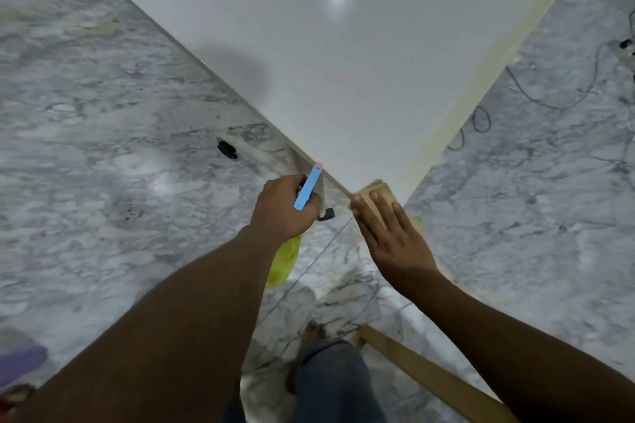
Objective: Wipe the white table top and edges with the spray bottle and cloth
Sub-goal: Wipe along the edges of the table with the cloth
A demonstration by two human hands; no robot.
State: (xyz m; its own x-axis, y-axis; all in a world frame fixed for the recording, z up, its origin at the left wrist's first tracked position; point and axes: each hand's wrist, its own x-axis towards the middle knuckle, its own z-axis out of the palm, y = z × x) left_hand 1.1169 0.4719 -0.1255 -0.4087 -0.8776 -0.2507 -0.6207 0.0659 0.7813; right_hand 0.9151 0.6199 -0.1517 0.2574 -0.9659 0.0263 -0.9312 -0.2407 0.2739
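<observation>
Gripping the spray bottle (307,189) in the left hand (281,208), fingers curled round its neck, just beside the near corner of the white table (343,62); yellow-green body hanging below, fill level unreadable. Pressing the cloth (378,188) onto that corner under the flat, straight-fingered right hand (388,233). Seemingly wiping the corner edge; next, probably sliding the cloth along the right-hand rim with steady pressure.

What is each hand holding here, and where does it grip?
The left hand grips the spray bottle at its neck, just below the blue trigger head. The right hand grips nothing: its straight fingers press the cloth flat on the table corner.
</observation>
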